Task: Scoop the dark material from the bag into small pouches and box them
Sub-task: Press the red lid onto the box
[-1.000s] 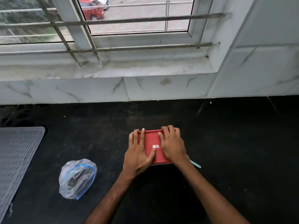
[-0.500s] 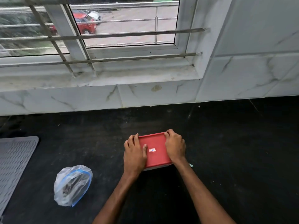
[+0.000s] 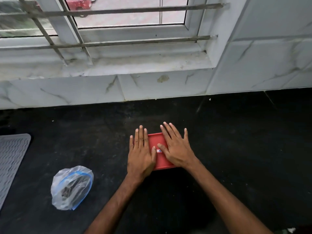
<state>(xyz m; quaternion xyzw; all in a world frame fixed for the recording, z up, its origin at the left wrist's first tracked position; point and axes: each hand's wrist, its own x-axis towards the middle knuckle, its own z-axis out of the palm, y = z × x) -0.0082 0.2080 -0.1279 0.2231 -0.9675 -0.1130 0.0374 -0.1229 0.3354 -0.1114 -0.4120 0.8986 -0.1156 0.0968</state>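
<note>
Both hands flat on the red box, mid-bench.
Black bench (image 3: pixel 236 149) runs under a barred window (image 3: pixel 131 33). Grey ribbed mat (image 3: pixel 11 159) at the left edge. Clear bag (image 3: pixel 70 188) with blue zip strip, dark material inside, lies front-left, well apart from the box. Red box (image 3: pixel 157 141) sits centre, lid on. Left hand (image 3: pixel 141 156) and right hand (image 3: pixel 177 149) rest on the lid, fingers straight and spread, gripping nothing. Small white label (image 3: pixel 159 150) between the thumbs.

Both hands flatten since half-second ago: left hand (image 3: pixel 141 155) and right hand (image 3: pixel 175 147) uncurl fingers, now splayed straight over red box lid (image 3: pixel 159 157).
</note>
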